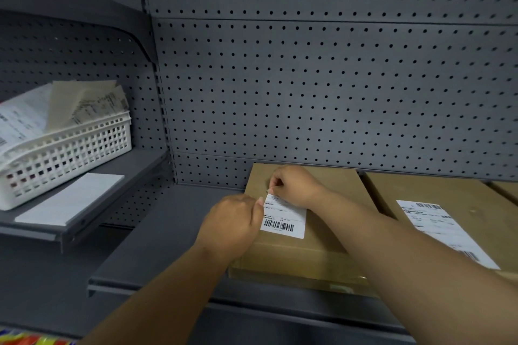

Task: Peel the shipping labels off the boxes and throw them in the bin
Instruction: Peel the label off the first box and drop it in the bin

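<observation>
A brown cardboard box (297, 249) lies flat on the grey shelf, bearing a white shipping label (284, 220) with a barcode. My right hand (294, 185) pinches the label's top left corner, which is lifted a little off the cardboard. My left hand (232, 224) rests against the box's left side, fingers curled at the label's left edge. A second box (454, 190) to the right carries a longer white label (443, 230), partly hidden by my right forearm. A white lattice basket (70, 148) on the left shelf holds several peeled labels.
A grey pegboard wall (322, 87) stands right behind the boxes. A white sheet (73, 199) lies in front of the basket on the left shelf (33, 232). The edge of a third box (507, 190) shows at far right. Colourful packaging (30, 339) peeks in at bottom left.
</observation>
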Motion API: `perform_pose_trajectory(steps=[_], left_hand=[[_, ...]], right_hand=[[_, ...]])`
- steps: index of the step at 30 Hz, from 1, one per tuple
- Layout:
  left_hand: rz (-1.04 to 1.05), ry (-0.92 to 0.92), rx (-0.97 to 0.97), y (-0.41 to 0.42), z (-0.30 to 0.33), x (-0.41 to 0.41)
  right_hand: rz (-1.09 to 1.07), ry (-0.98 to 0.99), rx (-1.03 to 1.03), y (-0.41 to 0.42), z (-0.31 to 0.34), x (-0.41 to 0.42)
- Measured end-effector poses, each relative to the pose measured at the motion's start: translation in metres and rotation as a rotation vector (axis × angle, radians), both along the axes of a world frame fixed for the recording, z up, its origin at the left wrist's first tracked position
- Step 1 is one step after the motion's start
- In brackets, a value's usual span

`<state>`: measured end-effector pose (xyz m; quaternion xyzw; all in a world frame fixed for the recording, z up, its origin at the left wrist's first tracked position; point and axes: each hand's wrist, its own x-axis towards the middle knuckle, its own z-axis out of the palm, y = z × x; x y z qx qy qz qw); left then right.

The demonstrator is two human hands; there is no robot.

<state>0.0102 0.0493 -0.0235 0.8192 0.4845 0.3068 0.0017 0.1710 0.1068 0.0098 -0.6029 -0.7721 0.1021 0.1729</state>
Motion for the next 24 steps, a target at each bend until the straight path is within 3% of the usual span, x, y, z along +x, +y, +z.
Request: perform_pose_trajectory(steps=[10, 15, 20, 24], left_hand=[[0.005, -0.001, 0.007, -0.001, 0.0, 0.0], [0.016, -0.004, -0.011, 0.0, 0.0, 0.0], [0.021, 0.005, -0.019, -0.001, 0.0, 0.001], [0.031, -0.004, -0.038, 0.0, -0.001, 0.002]], right_hand=[[-0.095, -0.112, 0.113, 0.006, -0.011, -0.01], [-0.048, -0.031, 0.141, -0.003, -0.013, -0.003], [0.127, -0.113, 0.104, -0.034, -0.001, 0.033], [0.109, -0.059, -0.022, -0.069, 0.021, 0.08]])
